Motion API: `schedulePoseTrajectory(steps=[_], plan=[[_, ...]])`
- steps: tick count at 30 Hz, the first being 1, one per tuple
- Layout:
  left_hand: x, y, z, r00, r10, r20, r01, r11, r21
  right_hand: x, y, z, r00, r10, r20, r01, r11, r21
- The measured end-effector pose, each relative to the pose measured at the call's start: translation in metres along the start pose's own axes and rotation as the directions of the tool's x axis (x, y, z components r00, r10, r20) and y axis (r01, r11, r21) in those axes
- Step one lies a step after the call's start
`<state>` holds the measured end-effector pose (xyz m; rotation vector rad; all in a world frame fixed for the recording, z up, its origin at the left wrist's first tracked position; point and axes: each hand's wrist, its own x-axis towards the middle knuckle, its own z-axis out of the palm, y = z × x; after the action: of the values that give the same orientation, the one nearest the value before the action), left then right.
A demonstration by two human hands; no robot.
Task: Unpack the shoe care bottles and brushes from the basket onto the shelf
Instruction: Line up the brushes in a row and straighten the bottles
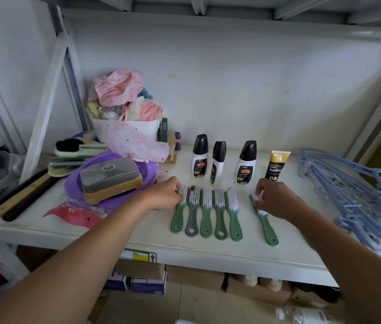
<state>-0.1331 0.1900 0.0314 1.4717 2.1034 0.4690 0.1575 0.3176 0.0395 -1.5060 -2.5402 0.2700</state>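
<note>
Three white shoe care bottles (218,163) with black caps stand in a row on the white shelf (138,232), and a gold and black tube (276,166) stands to their right. In front of them several brushes (208,212) lie side by side, most green-handled and one grey. My left hand (165,194) rests on the bristles of the leftmost green brush (179,215). A little apart to the right lies another green brush (265,220), and my right hand (276,199) grips its bristle head. No basket for these items is in view.
At the left lie a purple basin (112,181) with a sponge box on it, larger brushes (68,164) and dark sticks. A white tub (126,129) of pink bath items stands behind. Blue hangers (360,197) are piled at the right. Cardboard boxes (194,275) sit below the shelf.
</note>
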Motion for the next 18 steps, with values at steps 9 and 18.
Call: schedulePoseTrajectory(steps=[9, 18], plan=[[-0.0012, 0.0008, -0.0001, 1.0, 0.014, -0.008, -0.014, 1.0, -0.004, 0.0044, -0.0005, -0.0003, 0.994, 0.107, 0.017, -0.108, 0.974, 0.2], [-0.0009, 0.0011, 0.0024, 1.0, 0.003, -0.022, -0.002, 1.0, 0.019, -0.0013, -0.0048, 0.0, 0.982, 0.143, 0.12, -0.166, 0.963, 0.212]])
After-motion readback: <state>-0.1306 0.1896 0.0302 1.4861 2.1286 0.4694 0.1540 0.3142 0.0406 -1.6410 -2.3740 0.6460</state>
